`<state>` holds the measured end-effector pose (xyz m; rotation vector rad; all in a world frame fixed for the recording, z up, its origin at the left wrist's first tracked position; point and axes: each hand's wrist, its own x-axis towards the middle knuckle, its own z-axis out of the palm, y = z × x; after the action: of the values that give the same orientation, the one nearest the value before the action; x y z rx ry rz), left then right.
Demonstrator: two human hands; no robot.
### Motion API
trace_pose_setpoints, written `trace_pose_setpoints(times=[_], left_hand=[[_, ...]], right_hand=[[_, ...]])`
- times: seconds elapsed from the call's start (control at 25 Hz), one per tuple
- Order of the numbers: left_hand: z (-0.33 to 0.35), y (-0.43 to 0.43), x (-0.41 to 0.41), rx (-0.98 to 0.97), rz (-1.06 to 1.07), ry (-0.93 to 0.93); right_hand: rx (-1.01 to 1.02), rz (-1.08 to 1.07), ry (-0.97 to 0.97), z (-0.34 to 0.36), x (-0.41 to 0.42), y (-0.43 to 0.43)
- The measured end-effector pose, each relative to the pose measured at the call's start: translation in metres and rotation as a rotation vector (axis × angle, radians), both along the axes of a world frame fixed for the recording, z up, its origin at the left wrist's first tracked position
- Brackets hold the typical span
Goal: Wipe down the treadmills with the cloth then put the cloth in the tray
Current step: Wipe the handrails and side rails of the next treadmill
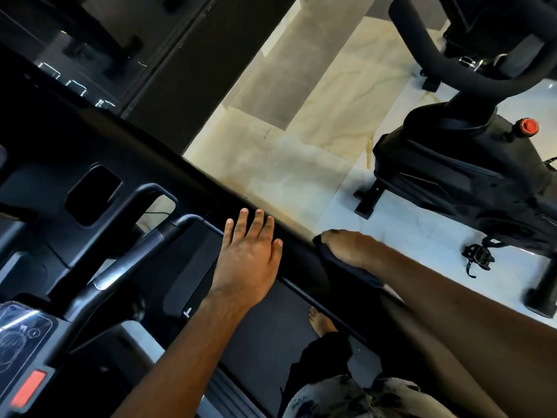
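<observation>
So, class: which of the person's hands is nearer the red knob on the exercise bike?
Right. The right hand, gripping the cloth on the treadmill rail, lies below-left of the red knob; the left hand rests flat farther left.

1. A dark cloth [342, 262] is seen bunched on the side rail, held beneath the right hand [346, 245].
2. The black treadmill [259, 336] is spread below both hands, its rail touched by the flat left hand [247, 260].
</observation>
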<state>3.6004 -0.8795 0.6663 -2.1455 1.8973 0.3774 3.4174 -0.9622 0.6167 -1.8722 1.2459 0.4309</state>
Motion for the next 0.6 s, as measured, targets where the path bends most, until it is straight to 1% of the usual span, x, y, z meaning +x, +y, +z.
trace_pose_setpoints(times=[0.04, 0.08, 0.12, 0.16, 0.2, 0.24, 0.28, 0.32, 0.36, 0.4, 0.44, 0.48, 0.56, 0.6], left_hand=[[0.0, 0.002, -0.006, 0.004, -0.002, -0.006], [0.001, 0.003, -0.011, 0.003, -0.001, -0.013], [0.0, 0.005, -0.017, 0.001, 0.002, -0.019], [-0.001, 0.005, -0.022, -0.001, 0.005, -0.02], [-0.002, 0.007, -0.026, 0.001, 0.011, -0.019], [-0.001, 0.008, -0.03, 0.003, 0.019, -0.016], [-0.001, 0.01, -0.034, 0.004, 0.024, -0.011], [0.0, 0.013, -0.039, 0.005, 0.023, -0.009], [0.0, 0.015, -0.044, 0.001, 0.023, -0.011], [-0.001, 0.017, -0.047, -0.005, 0.029, -0.015], [-0.002, 0.018, -0.051, -0.011, 0.034, -0.017], [-0.003, 0.018, -0.054, -0.012, 0.039, -0.018], [-0.002, 0.021, -0.061, -0.007, 0.045, -0.012], [-0.002, 0.023, -0.065, 0.0, 0.044, -0.003]], right_hand=[[-0.021, -0.048, -0.042, 0.004, -0.004, 0.008], [-0.131, -0.022, -0.131, 0.009, -0.004, 0.021], [-0.15, -0.02, -0.231, 0.012, -0.006, 0.033], [-0.13, -0.081, -0.289, 0.009, -0.011, 0.034], [-0.125, -0.092, -0.278, 0.002, -0.016, 0.024], [-0.053, -0.043, -0.178, -0.003, -0.021, 0.014], [0.001, -0.044, -0.116, -0.004, -0.026, 0.012], [-0.017, -0.017, -0.058, -0.004, -0.032, 0.016], [-0.142, 0.043, -0.1, 0.003, -0.035, 0.027], [-0.216, 0.052, -0.177, 0.009, -0.035, 0.039], [-0.249, 0.065, -0.26, 0.014, -0.037, 0.049], [-0.309, 0.129, -0.262, 0.008, -0.04, 0.045], [-0.189, 0.197, -0.076, -0.004, -0.048, 0.024], [-0.138, 0.193, -0.014, -0.002, -0.052, 0.02]])
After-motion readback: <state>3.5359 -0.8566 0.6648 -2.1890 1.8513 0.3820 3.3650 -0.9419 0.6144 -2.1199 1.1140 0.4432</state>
